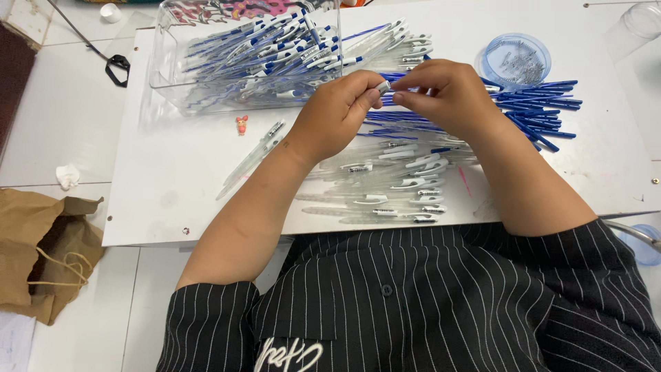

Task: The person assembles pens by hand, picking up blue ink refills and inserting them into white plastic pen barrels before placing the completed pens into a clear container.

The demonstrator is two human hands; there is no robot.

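Striped shirt (427, 303) up front — left hand (337, 114) and right hand (447, 93) pinch a small pen part (383, 87), mostly hidden by fingertips — pen barrels (392, 186) below.

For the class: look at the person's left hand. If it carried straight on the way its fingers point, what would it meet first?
The left hand points rightward; its fingertips already meet the right hand over a small white pen part, so that comes first, as far as depth shows.

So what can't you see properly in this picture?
- Small white part in the head view: mostly covered by the fingertips of the left hand and right hand.
- Round blue dish: its contents are too small to tell.
- Clear cup: cut off by the picture's edge.
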